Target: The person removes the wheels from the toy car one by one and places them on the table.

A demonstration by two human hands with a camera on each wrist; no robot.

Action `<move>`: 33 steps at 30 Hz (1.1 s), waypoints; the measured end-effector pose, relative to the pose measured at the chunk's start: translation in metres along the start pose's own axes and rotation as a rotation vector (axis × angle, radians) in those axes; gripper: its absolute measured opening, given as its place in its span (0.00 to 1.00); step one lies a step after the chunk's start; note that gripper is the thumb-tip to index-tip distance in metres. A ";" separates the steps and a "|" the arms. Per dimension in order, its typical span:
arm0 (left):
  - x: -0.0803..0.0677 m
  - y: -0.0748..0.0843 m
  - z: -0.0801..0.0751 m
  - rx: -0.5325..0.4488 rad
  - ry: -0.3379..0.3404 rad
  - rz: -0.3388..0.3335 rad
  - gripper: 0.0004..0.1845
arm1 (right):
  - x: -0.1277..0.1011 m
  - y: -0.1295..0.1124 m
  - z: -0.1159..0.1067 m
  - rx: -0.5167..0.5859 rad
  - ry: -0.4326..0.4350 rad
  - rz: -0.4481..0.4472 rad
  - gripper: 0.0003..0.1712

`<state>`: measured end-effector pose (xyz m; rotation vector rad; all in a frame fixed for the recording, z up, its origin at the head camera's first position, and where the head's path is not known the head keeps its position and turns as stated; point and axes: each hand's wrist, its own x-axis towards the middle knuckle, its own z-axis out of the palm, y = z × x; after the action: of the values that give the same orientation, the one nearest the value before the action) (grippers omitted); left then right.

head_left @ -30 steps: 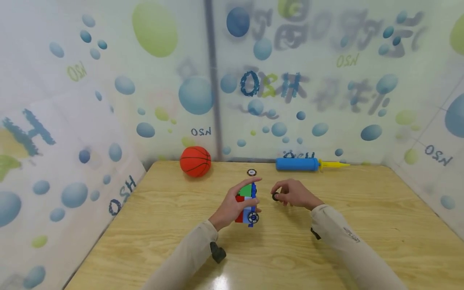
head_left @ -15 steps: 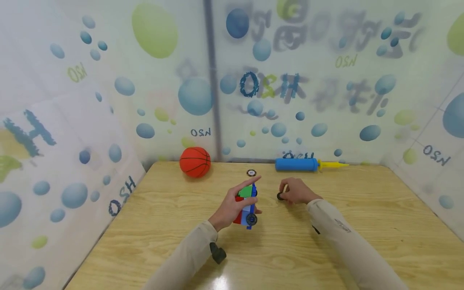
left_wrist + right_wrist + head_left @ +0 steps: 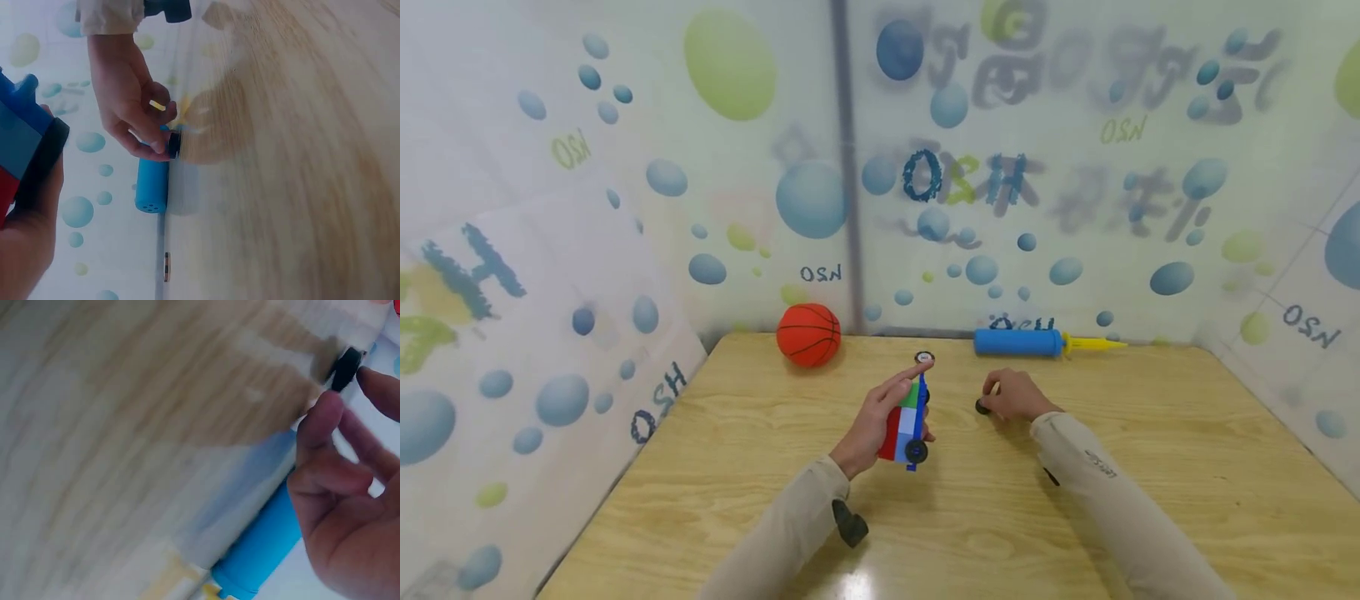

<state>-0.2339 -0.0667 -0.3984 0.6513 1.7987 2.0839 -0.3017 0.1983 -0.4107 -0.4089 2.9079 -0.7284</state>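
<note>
On the pale wooden table [image 3: 1075, 500], near its middle, the left hand [image 3: 872, 425] grips one red, green and blue plastic brick toy car [image 3: 908, 421], held tilted off the surface; it looks light, stiff and smooth, best held across its blocky body. The right hand [image 3: 1011, 396] pinches one small black wheel [image 3: 982, 407] just beside it. One more loose wheel [image 3: 924, 357], one orange ball [image 3: 808, 334] and one blue pump [image 3: 1018, 342] lie beyond

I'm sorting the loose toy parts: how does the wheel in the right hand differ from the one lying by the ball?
The held wheel looks all black and is pinched by the right hand; the far wheel shows a pale centre and lies free on the table. Both are small and round.
</note>
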 end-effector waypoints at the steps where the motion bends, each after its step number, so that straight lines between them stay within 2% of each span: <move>1: 0.000 0.000 0.000 0.012 0.007 -0.007 0.25 | 0.000 -0.001 0.000 -0.020 0.016 0.003 0.11; 5: 0.002 0.002 0.001 0.047 0.029 -0.019 0.25 | -0.007 -0.016 -0.005 -0.068 0.095 -0.058 0.13; 9: 0.004 0.004 0.002 0.058 0.063 -0.028 0.24 | -0.022 -0.036 -0.010 0.080 0.107 -0.211 0.09; 11: 0.005 0.004 0.002 0.066 0.081 -0.030 0.23 | -0.029 -0.044 -0.012 0.182 0.083 -0.288 0.08; 14: 0.006 0.004 0.002 0.082 0.100 -0.022 0.23 | -0.038 -0.052 -0.012 0.322 0.046 -0.355 0.07; 19: 0.007 0.001 0.000 0.105 0.130 0.005 0.22 | -0.050 -0.063 -0.008 0.499 -0.027 -0.396 0.07; 26: 0.009 -0.001 -0.001 0.142 0.204 0.039 0.24 | -0.057 -0.075 0.008 0.569 -0.135 -0.518 0.14; 33: 0.011 -0.001 -0.003 0.133 0.221 0.059 0.24 | -0.056 -0.086 0.018 0.609 -0.211 -0.528 0.17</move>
<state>-0.2447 -0.0634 -0.3978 0.5311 2.0762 2.1623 -0.2253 0.1337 -0.3826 -1.0952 2.2255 -1.4663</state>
